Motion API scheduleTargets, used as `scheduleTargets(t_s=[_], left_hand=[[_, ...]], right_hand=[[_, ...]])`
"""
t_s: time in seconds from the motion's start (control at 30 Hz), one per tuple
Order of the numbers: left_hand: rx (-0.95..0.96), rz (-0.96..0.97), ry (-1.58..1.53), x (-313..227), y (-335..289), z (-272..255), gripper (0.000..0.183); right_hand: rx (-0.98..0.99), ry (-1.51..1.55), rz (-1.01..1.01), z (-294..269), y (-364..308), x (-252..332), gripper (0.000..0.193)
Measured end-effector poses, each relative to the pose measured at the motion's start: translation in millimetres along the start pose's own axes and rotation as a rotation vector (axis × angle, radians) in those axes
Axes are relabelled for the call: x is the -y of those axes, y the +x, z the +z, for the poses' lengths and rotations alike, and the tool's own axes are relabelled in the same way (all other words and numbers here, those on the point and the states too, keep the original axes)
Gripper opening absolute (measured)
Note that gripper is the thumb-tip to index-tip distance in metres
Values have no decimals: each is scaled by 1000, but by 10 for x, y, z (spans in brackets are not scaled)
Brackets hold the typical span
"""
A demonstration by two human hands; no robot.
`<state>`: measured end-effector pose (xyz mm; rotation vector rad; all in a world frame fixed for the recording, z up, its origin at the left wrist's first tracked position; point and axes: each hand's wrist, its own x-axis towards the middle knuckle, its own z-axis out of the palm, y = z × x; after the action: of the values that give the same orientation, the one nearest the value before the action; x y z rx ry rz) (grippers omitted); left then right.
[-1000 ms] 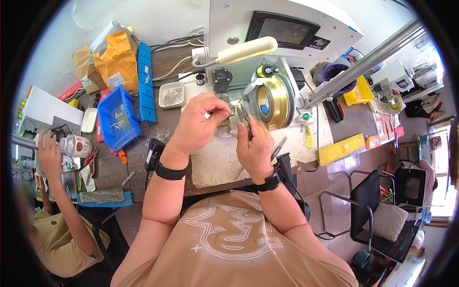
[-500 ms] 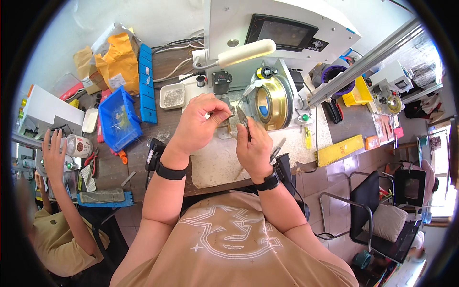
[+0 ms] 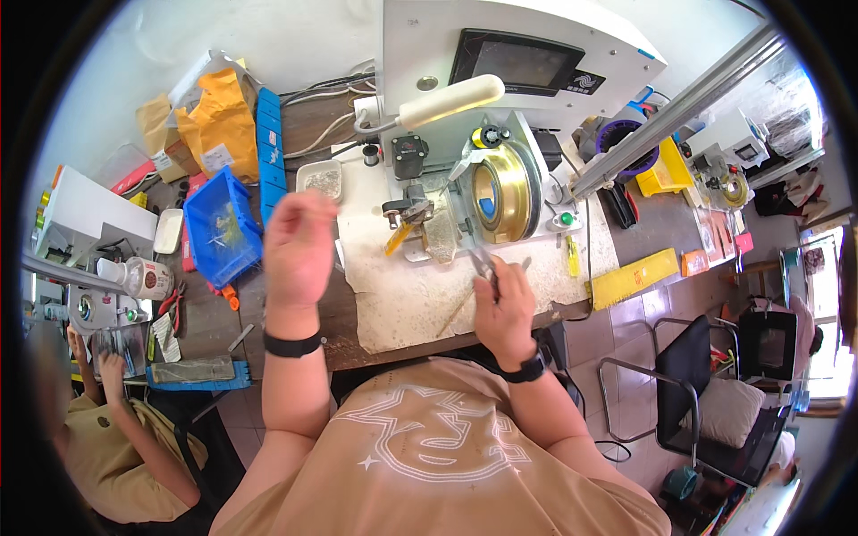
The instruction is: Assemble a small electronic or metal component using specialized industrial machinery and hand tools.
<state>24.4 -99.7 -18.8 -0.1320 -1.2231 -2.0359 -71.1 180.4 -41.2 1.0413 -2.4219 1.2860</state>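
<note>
My left hand (image 3: 299, 241) is raised beside a small white dish (image 3: 321, 176) that holds tiny metallic bits. Motion smears its fingers, so whether they pinch anything does not show. Low in front of the machine, my right hand (image 3: 506, 308) is closed around small grey metal pliers (image 3: 483, 264), their tips pointing up and left. A gold spool (image 3: 489, 198) sits upright on the white machine (image 3: 527, 18). Left of the spool is a metal fixture (image 3: 414, 210) with an orange-yellow strip (image 3: 399, 238) sticking out, apart from both hands.
A stained pale sheet (image 3: 393, 308) covers the bench front. A white lamp (image 3: 454, 100) reaches over the fixture. Left stand a blue bin (image 3: 223, 228), red pliers (image 3: 170, 297) and a co-worker's hand (image 3: 112, 375). To the right lie a yellow bar (image 3: 636, 278) and a chair (image 3: 688, 375).
My hands have parted: the left moved left toward the white dish, the right moved down and right with the pliers. The fixture is uncovered. The co-worker's raised hand has dropped.
</note>
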Motion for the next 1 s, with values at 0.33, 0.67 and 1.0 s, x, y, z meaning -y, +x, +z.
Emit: scheduleTargets(t_s=[0.33,0.67,1.0], left_hand=[[-637,44,825,-726,-278,-930,25],[-630,-19,1974,-881,-61,-1416,43],[-574,199,1097,-446,-308,-384,32]], right_hand=[[10,-655,214,-507,-124,-975,38],[-240,-382,101,-568,-26,-566,25],[-192,236,15,-173,134,190,4]])
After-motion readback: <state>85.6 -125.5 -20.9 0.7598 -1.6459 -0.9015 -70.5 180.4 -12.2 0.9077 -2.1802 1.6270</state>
